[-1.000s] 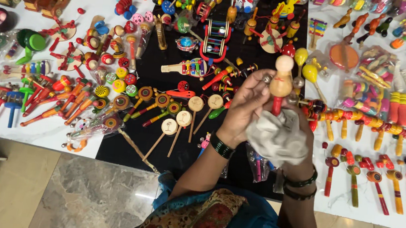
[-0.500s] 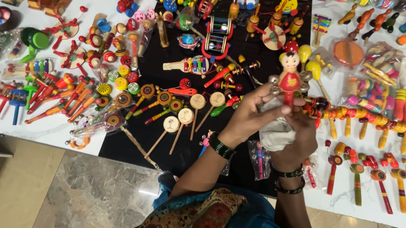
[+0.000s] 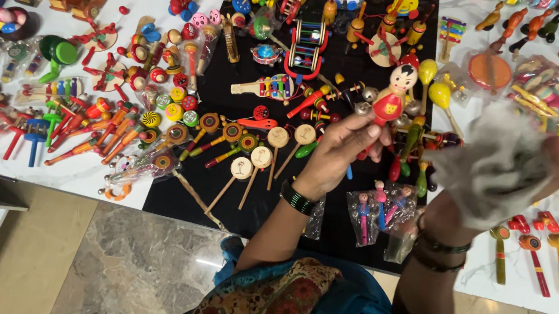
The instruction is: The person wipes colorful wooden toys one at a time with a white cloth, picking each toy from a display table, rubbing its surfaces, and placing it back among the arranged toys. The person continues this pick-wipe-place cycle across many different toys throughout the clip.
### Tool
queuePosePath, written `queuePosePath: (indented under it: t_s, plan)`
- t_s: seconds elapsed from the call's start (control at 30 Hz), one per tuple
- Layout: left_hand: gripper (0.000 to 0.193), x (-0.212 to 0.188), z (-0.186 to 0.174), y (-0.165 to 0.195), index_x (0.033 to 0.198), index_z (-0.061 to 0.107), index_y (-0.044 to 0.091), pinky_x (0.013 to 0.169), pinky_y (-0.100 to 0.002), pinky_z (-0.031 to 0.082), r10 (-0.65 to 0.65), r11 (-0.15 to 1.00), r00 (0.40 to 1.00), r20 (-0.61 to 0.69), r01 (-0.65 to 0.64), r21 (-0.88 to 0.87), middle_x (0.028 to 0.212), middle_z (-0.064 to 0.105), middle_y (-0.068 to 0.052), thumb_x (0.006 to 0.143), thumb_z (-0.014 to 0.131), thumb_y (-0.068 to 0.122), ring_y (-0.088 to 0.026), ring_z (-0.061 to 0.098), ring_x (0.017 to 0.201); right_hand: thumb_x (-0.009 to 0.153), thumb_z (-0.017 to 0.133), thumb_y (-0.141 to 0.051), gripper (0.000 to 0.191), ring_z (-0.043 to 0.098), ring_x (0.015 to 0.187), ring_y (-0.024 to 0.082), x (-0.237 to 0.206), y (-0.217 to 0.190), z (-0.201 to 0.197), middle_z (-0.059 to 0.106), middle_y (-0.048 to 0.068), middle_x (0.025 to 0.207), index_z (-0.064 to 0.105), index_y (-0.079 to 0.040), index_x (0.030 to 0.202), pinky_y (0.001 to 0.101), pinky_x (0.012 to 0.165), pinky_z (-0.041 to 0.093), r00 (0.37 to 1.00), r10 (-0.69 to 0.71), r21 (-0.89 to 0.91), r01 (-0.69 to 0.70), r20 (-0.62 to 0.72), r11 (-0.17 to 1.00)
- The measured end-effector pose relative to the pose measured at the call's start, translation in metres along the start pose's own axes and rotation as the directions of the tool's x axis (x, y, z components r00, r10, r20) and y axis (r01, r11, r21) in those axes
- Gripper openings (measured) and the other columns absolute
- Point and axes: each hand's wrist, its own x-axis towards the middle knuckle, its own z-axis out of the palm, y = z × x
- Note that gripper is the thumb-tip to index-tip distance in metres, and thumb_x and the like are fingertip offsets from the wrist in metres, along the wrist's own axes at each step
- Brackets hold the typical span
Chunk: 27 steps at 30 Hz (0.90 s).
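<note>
The left hand (image 3: 342, 152) is closed around the lower part of a painted wooden doll (image 3: 390, 101), red-bodied with a black-haired head; the doll stands nearly upright, its long axis running away from the person, head toward the worktop's far edge. The right hand (image 3: 547, 175), blurred, grips a crumpled grey-white cloth (image 3: 494, 166) just right of the doll, level with it, over the seam between black cloth (image 3: 222, 192) and white worktop (image 3: 82, 173). Near the front edge, below the doll, lie clear plastic packets of small figures (image 3: 374, 216). Round-headed wooden rattles (image 3: 260, 164) fan out left of the left hand.
</note>
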Motion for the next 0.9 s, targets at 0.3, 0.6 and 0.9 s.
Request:
queuePosePath:
  t_s: [0.3, 0.6, 0.9]
  plan:
    - [0.026, -0.006, 0.011, -0.019, 0.132, 0.060, -0.005, 0.073, -0.024, 0.042, -0.002, 0.999, 0.994, 0.108, -0.002, 0.034, 0.097, 0.063, -0.002, 0.117, 0.056, 0.015, -0.008, 0.049, 0.079, 0.090, 0.089, -0.031, 0.051, 0.064, 0.110, 0.026, 0.079, -0.025, 0.041, 0.064, 0.011, 0.119, 0.060, -0.005, 0.123, 0.0369, 0.093, 0.053, 0.718, -0.175, 0.021, 0.219, 0.673, 0.976]
    - [0.035, -0.013, 0.003, -0.016, 0.139, 0.058, 0.000, 0.066, -0.022, 0.041, -0.068, 0.997, 0.997, 0.041, 0.066, 0.039, 0.101, 0.063, 0.000, 0.111, 0.054, 0.020, -0.007, 0.048, 0.075, 0.113, 0.062, -0.017, 0.024, 0.068, 0.110, 0.019, 0.018, 0.076, 0.074, 0.068, 0.009, 0.123, 0.059, -0.003, 0.132, 0.0329, 0.096, 0.056, 0.387, 0.313, 0.302, -0.909, 0.867, 0.287]
    - [0.042, -0.013, -0.011, -0.024, 0.144, 0.056, 0.002, 0.084, -0.021, 0.051, -0.051, 0.996, 0.996, -0.080, 0.057, 0.070, 0.114, 0.070, -0.004, 0.108, 0.056, 0.024, -0.008, 0.065, 0.098, 0.119, 0.043, -0.035, 0.039, 0.068, 0.108, 0.025, -0.018, 0.108, 0.073, 0.067, 0.011, 0.122, 0.059, -0.004, 0.138, 0.0386, 0.096, 0.053, 0.367, 0.424, 0.518, -0.789, 0.828, -0.330]
